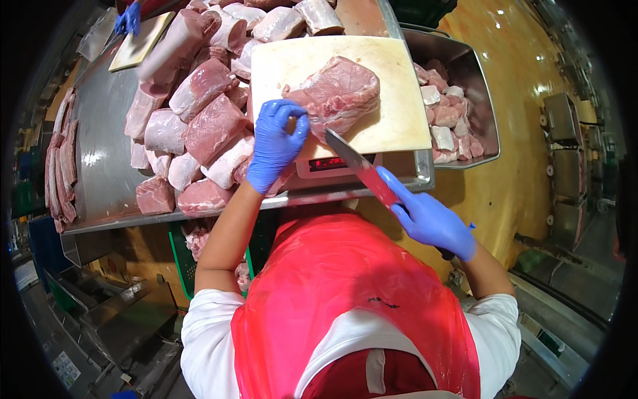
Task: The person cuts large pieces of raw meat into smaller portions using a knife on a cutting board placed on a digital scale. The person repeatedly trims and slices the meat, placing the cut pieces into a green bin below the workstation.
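A large cut of raw pork (pixel 342 93) lies on the white cutting board (pixel 392 73) in front of me. At its left lower edge is my left hand (pixel 276 143) in a blue glove, thumb and forefinger curled together; whatever they pinch is too small to make out. My right hand (pixel 432 223), also gloved in blue, grips a knife (pixel 362 169) with its forefinger stretched along the blade. The blade slants up and left, its tip by the lower edge of the pork. Under the board's front edge shows a scale (pixel 322 166) with a lit red display.
Many pork chunks (pixel 212 130) are heaped left of the board on a steel table (pixel 106 153), with long strips (pixel 63 159) at its far left. To the right stands a steel bin (pixel 488 126) of trimmings. Another person's gloved hand (pixel 127 20) is at upper left near a second board (pixel 143 43). A green crate (pixel 183 256) sits below.
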`<state>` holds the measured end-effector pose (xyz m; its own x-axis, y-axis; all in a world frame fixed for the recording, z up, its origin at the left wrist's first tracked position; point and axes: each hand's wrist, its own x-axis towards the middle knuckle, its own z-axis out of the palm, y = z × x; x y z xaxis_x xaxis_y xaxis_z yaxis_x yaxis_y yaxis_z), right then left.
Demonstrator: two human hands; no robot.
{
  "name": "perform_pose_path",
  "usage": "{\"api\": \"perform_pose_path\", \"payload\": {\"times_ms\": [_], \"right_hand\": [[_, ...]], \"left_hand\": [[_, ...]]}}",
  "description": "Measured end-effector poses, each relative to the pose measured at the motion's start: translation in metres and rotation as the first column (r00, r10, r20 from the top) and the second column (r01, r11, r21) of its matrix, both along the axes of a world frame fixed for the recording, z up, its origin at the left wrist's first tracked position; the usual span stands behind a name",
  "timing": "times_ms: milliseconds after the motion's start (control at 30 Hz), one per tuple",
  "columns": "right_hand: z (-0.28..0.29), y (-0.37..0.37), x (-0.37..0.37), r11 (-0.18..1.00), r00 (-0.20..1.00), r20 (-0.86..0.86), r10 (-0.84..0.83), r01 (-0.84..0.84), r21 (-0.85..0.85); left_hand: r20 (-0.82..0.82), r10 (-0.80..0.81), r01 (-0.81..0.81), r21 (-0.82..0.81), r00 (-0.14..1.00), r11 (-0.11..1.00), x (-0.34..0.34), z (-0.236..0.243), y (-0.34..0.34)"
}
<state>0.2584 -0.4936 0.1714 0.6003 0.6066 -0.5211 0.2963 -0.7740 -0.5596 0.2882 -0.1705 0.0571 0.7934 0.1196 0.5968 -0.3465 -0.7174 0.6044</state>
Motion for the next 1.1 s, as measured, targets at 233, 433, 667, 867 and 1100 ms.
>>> {"api": "perform_pose_path", "payload": {"times_ms": [233, 433, 667, 867, 1100], "right_hand": [[0.025, 0.003, 0.001, 0.882, 0.932, -0.091, -0.35, 0.36, 0.304], [-0.023, 0.15, 0.06, 0.551, 0.848, -0.327, -0.418, 0.522, 0.651], [-0.034, 0.194, 0.09, 0.905, 0.89, 0.246, -0.385, 0.311, 0.292], [0.029, 0.172, 0.006, 0.956, 0.931, 0.223, -0.288, 0.294, 0.007], [-0.024, 0.226, 0.082, 0.902, 0.839, 0.331, -0.431, 0.391, 0.183]], "left_hand": [[-0.226, 0.004, 0.003, 0.033, 0.974, 0.999, 0.002, 0.031, 0.001], [-0.403, -0.184, -0.067, -0.535, 0.897, 0.842, 0.016, -0.004, 0.029], [-0.29, -0.317, 0.085, -0.601, 0.903, 0.795, 0.017, -0.009, 0.038], [-0.234, -0.352, 0.164, -0.573, 0.906, 0.803, 0.01, -0.015, 0.045], [-0.145, -0.381, 0.306, -0.37, 0.913, 0.877, 0.008, -0.019, 0.041]]}}
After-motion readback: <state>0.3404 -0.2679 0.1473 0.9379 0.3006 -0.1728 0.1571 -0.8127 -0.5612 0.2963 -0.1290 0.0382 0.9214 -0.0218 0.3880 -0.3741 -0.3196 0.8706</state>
